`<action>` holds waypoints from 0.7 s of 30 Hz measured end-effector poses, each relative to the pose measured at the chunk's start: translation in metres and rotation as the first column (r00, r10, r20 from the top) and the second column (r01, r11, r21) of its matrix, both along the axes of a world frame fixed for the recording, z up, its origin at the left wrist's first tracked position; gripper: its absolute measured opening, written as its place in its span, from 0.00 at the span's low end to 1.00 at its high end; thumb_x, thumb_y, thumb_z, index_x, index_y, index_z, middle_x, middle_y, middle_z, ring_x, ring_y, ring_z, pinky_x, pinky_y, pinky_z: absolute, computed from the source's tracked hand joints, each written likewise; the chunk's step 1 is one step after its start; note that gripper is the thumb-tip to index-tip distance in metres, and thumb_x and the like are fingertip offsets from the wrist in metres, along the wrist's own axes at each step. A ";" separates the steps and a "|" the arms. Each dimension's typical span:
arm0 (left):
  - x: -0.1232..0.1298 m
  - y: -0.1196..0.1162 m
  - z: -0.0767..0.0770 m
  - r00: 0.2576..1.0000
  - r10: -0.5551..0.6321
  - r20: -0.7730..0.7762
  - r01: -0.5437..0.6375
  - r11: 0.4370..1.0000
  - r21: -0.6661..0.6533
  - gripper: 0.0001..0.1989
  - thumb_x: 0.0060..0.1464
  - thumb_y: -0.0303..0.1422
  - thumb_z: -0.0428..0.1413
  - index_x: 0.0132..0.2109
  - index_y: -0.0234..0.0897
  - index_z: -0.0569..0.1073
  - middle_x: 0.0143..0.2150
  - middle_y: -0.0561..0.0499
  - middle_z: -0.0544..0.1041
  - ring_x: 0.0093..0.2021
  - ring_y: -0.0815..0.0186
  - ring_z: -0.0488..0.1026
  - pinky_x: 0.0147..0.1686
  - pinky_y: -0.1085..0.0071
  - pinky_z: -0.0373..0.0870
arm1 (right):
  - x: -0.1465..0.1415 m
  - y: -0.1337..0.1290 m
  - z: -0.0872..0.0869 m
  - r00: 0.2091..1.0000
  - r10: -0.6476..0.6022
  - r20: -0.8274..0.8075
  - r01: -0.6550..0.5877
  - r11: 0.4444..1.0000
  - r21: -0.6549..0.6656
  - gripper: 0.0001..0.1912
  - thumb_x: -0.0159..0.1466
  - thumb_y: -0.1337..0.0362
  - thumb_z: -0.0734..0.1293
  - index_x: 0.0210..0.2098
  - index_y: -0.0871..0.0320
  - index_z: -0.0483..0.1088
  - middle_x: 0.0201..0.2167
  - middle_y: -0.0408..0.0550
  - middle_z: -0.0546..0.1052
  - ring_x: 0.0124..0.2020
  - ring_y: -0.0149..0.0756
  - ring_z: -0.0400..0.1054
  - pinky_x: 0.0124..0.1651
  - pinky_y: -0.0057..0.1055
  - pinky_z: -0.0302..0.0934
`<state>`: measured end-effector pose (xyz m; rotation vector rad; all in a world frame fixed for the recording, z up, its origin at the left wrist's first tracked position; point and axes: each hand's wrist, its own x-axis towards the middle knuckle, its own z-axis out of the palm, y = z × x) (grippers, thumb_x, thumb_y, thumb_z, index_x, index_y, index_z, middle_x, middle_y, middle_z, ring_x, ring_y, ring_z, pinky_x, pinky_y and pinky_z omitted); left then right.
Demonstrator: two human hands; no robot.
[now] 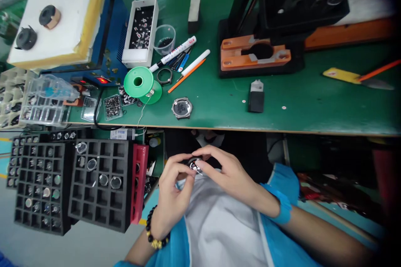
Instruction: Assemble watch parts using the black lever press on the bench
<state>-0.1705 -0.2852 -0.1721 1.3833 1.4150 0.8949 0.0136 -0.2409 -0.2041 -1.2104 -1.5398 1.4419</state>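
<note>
Between both hands, in front of the lap, is a small round dark watch part with shiny and reddish details. My left hand, with a beaded bracelet at its wrist, pinches the part's left edge with thumb and fingers. From the right, my right hand holds its upper and right side, the thumb on its face. A blue band circles the right wrist. On the green bench above the hands lies a silver-rimmed watch case. The part's finer details are too small to tell.
Black compartment trays with watch parts stand at the left, beside a red tray. The green bench bears a green spool, pens, a black block and a press with an orange fixture.
</note>
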 end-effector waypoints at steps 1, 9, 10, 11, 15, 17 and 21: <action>0.000 0.000 0.000 1.000 -0.008 -0.007 0.008 1.000 0.002 0.08 0.68 0.25 0.55 0.45 0.42 0.76 0.58 0.46 0.73 0.57 0.64 0.76 0.48 0.75 0.79 | -0.001 0.000 0.000 1.000 -0.014 0.015 0.014 1.000 -0.023 0.07 0.73 0.61 0.68 0.49 0.51 0.76 0.41 0.41 0.81 0.41 0.31 0.76 0.46 0.26 0.70; 0.000 0.001 -0.002 1.000 0.004 0.008 -0.004 1.000 -0.023 0.08 0.68 0.25 0.56 0.44 0.42 0.77 0.57 0.47 0.74 0.57 0.64 0.76 0.47 0.75 0.79 | 0.000 0.004 0.003 1.000 -0.006 0.004 0.006 0.997 -0.082 0.09 0.73 0.59 0.66 0.46 0.53 0.77 0.38 0.43 0.80 0.39 0.32 0.75 0.42 0.27 0.69; 0.000 0.002 -0.002 1.000 0.010 0.016 -0.009 0.999 -0.030 0.07 0.68 0.25 0.56 0.44 0.42 0.77 0.57 0.47 0.74 0.56 0.64 0.76 0.46 0.75 0.79 | 0.000 0.004 0.003 1.000 -0.003 0.001 0.003 0.997 -0.078 0.09 0.73 0.59 0.65 0.46 0.54 0.77 0.38 0.43 0.81 0.39 0.32 0.76 0.43 0.27 0.69; 0.000 0.002 -0.002 1.000 0.015 0.023 -0.014 0.999 -0.037 0.07 0.68 0.25 0.56 0.44 0.42 0.77 0.57 0.46 0.74 0.56 0.63 0.76 0.46 0.75 0.79 | 0.001 0.004 0.003 1.000 0.000 -0.001 0.000 0.997 -0.076 0.10 0.74 0.59 0.65 0.47 0.54 0.77 0.39 0.44 0.81 0.39 0.32 0.76 0.43 0.28 0.69; 0.000 0.004 -0.002 0.999 0.023 0.036 -0.021 0.998 -0.059 0.06 0.68 0.27 0.57 0.44 0.42 0.78 0.57 0.46 0.74 0.56 0.62 0.76 0.46 0.74 0.79 | 0.002 0.004 0.002 1.000 0.007 -0.020 -0.009 0.996 -0.089 0.10 0.74 0.60 0.64 0.48 0.54 0.76 0.40 0.45 0.81 0.40 0.33 0.76 0.43 0.28 0.70; 0.001 0.005 -0.001 0.999 0.021 0.031 -0.019 0.998 -0.053 0.06 0.68 0.27 0.57 0.44 0.42 0.78 0.57 0.45 0.74 0.56 0.62 0.76 0.46 0.74 0.79 | 0.002 0.004 0.001 1.000 0.004 -0.030 -0.007 0.995 -0.097 0.10 0.73 0.60 0.64 0.48 0.54 0.76 0.40 0.46 0.81 0.40 0.34 0.76 0.41 0.27 0.70; 0.002 0.004 0.000 1.000 0.004 -0.002 -0.004 0.999 -0.034 0.08 0.68 0.26 0.56 0.45 0.42 0.78 0.57 0.45 0.74 0.56 0.62 0.76 0.47 0.74 0.79 | 0.002 0.004 0.001 0.999 -0.010 -0.030 0.007 0.995 -0.098 0.10 0.72 0.60 0.65 0.48 0.54 0.77 0.39 0.46 0.80 0.39 0.34 0.76 0.38 0.26 0.70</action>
